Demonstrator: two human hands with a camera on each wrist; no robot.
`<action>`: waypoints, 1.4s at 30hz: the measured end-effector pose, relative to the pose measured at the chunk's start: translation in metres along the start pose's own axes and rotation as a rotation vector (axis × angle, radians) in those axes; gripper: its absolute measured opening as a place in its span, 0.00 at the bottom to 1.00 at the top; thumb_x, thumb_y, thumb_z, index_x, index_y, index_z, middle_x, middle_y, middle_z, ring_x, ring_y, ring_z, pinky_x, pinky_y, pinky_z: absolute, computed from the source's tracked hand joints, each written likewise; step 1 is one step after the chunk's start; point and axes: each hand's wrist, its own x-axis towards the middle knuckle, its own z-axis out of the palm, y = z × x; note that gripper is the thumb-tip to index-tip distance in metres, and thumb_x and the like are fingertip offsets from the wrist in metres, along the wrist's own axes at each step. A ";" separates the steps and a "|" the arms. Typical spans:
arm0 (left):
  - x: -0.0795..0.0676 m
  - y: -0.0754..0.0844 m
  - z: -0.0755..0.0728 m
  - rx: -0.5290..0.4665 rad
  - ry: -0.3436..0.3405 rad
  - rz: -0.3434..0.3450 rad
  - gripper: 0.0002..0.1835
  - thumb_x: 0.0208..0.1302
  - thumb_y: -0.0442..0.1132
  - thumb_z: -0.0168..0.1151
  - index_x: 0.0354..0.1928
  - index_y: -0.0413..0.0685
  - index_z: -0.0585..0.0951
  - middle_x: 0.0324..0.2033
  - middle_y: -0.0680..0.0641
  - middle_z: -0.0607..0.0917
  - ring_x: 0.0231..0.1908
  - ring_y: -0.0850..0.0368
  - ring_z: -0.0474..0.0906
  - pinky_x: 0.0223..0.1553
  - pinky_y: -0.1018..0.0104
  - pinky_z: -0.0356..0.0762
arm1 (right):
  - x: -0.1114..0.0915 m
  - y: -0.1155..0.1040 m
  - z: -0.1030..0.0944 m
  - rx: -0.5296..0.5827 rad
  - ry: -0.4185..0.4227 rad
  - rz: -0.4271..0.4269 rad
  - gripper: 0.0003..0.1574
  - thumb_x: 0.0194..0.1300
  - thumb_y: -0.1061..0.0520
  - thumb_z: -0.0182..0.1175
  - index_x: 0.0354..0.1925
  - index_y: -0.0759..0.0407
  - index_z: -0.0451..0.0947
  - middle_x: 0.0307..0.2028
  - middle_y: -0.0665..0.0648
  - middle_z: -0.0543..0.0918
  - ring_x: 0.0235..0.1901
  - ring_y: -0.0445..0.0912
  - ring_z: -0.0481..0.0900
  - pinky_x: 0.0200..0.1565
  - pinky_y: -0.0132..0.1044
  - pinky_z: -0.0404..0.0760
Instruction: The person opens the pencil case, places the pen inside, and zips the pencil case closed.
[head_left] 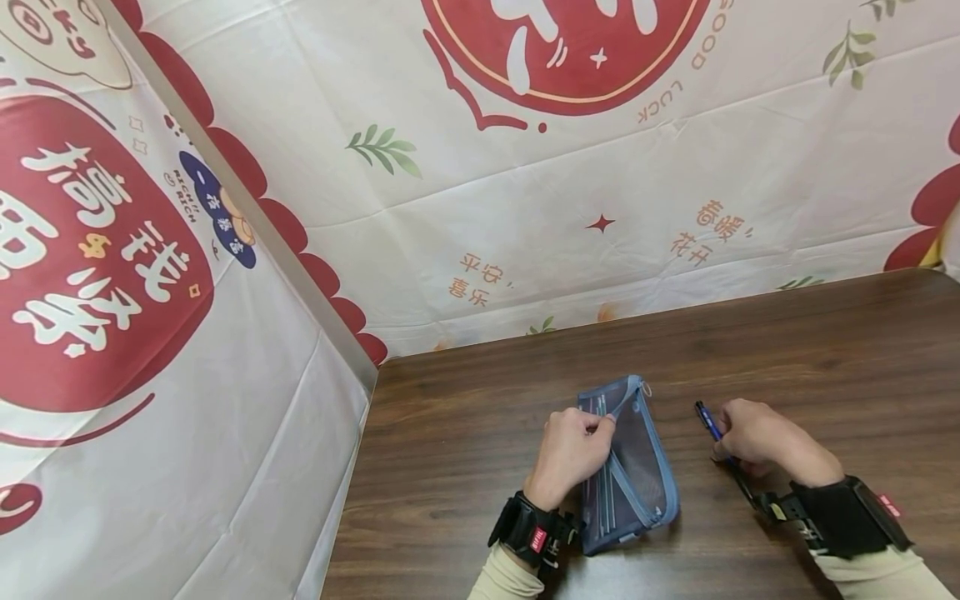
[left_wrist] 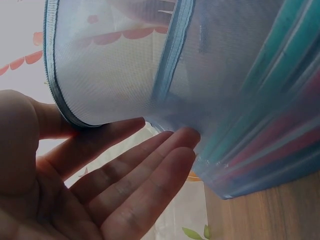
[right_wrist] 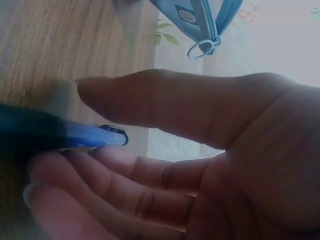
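Observation:
A blue mesh zip pouch [head_left: 633, 454] stands tilted on the table, its zipped top gaping. My left hand [head_left: 573, 446] pinches the zipper edge between thumb and index finger; in the left wrist view the other fingers [left_wrist: 145, 195] extend beside the mesh. Teal and pink stripes [left_wrist: 270, 65] show on or through the pouch; which, I cannot tell. To the right of the pouch, my right hand [head_left: 761, 437] holds a blue pen [head_left: 708, 421] with a dark end. In the right wrist view the pen [right_wrist: 95, 136] lies between thumb and curled fingers, partly hidden.
The brown wooden table [head_left: 450, 433] reaches back to a white printed cloth [head_left: 525, 192]. Another printed cloth panel [head_left: 247, 400] stands along the left side. A ring pull [right_wrist: 201, 49] hangs at the pouch's far corner.

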 end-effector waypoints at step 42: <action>-0.001 0.000 0.000 -0.015 -0.005 0.012 0.29 0.66 0.46 0.53 0.06 0.50 0.63 0.05 0.57 0.56 0.03 0.68 0.49 0.06 0.76 0.44 | -0.005 -0.013 -0.007 0.004 0.123 -0.150 0.21 0.59 0.59 0.60 0.44 0.74 0.68 0.27 0.58 0.78 0.21 0.46 0.74 0.24 0.41 0.73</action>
